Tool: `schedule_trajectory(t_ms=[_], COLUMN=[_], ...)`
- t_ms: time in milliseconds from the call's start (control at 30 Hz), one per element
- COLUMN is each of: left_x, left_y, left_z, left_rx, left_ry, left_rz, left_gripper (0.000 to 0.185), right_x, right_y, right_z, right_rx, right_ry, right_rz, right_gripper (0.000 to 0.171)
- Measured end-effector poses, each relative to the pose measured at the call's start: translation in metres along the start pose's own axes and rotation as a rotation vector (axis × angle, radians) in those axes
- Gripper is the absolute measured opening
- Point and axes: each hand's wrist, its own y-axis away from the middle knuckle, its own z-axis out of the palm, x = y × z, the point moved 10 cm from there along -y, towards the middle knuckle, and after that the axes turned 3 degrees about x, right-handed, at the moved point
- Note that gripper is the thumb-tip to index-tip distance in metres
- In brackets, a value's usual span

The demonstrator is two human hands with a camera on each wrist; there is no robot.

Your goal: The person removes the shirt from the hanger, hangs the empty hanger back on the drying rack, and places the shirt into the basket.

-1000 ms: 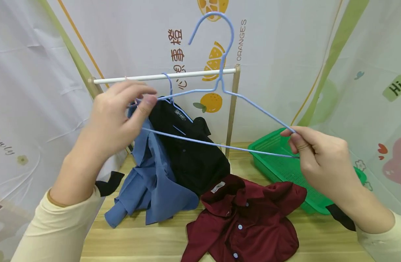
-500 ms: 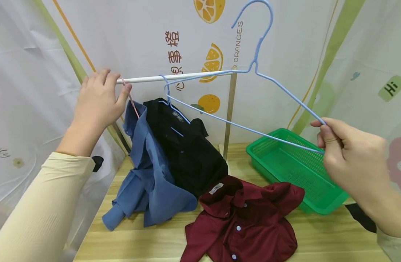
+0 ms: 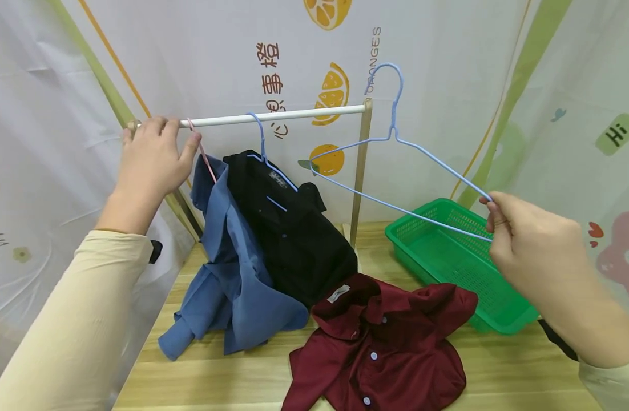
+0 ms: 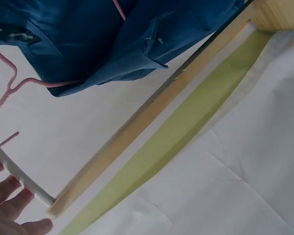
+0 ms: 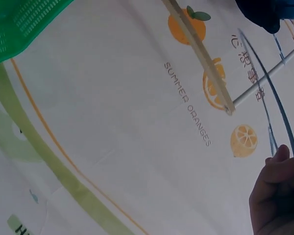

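- And there it was: the right hand (image 3: 535, 240), frame right, pinched the blue hanger (image 3: 394, 120) right of centre!
- Left hand (image 3: 152, 155), upper left: fingers on the white rail (image 3: 309, 114), thumb apart!
- Red shirt (image 3: 391, 342) sprawled lower centre.

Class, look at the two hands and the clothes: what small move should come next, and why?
Probably the right hand should lower its bare hanger towards the collar of the red shirt: that shirt lies on the table with no hanger visible in it, while the blue shirt and black shirt hang from the rail.
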Motion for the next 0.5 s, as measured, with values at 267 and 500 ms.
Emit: schedule_trajectory(t_ms=[267, 500], left_x=[0.010, 0.015], left_y=[-0.005, -0.010], left_z=[-0.008, -0.012], left_rx=[0.080, 0.117], left_ry=[-0.037, -0.096], left_rz=[-0.023, -0.055], left_gripper=[0.074, 0.064], right_x=[-0.017, -0.035], right_y=[-0.016, -0.033], right_z=[0.042, 0.075], right_rx=[-0.098, -0.197], right_ry=[-0.066, -0.129], right_rz=[0.006, 0.053], right_gripper=[0.015, 0.029])
